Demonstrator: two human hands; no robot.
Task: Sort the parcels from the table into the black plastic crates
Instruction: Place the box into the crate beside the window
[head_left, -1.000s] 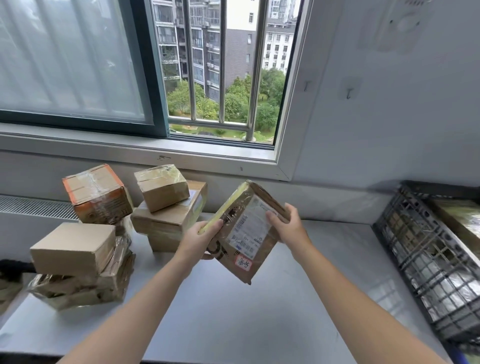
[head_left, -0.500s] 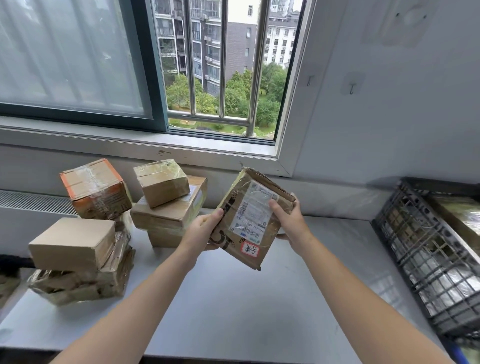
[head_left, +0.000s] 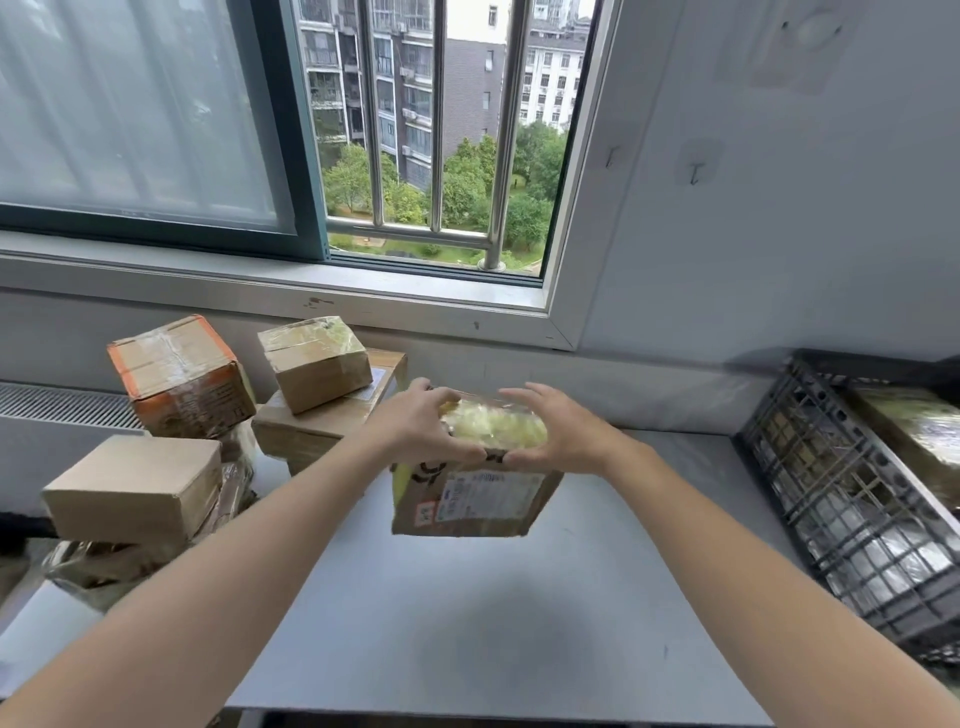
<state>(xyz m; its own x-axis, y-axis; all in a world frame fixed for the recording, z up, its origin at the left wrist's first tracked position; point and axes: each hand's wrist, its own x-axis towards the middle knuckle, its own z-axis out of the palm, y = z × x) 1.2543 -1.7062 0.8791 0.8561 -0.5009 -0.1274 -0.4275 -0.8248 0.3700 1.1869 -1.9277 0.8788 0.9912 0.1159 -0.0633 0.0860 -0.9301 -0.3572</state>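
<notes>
I hold a brown cardboard parcel (head_left: 475, 501) above the middle of the grey table (head_left: 467, 623). Its white shipping label faces me and its yellow-taped top faces up. My left hand (head_left: 421, 428) grips the top left edge and my right hand (head_left: 556, 434) grips the top right edge. A black plastic crate (head_left: 831, 499) stands at the right end of the table with a taped parcel (head_left: 914, 431) inside. More parcels are stacked at the left: an orange-edged box (head_left: 182, 374), a small taped box (head_left: 314, 364) and a plain box (head_left: 132, 486).
A window with metal bars (head_left: 436, 130) and a sill (head_left: 260, 291) runs behind the table. The wall on the right carries a small hook (head_left: 697, 171). A radiator grille (head_left: 57, 405) lies at the far left behind the stacks.
The parcel has turned from tilted with its label up to upright with the label facing me. Both hands shifted to its top edge and came lower and nearer.
</notes>
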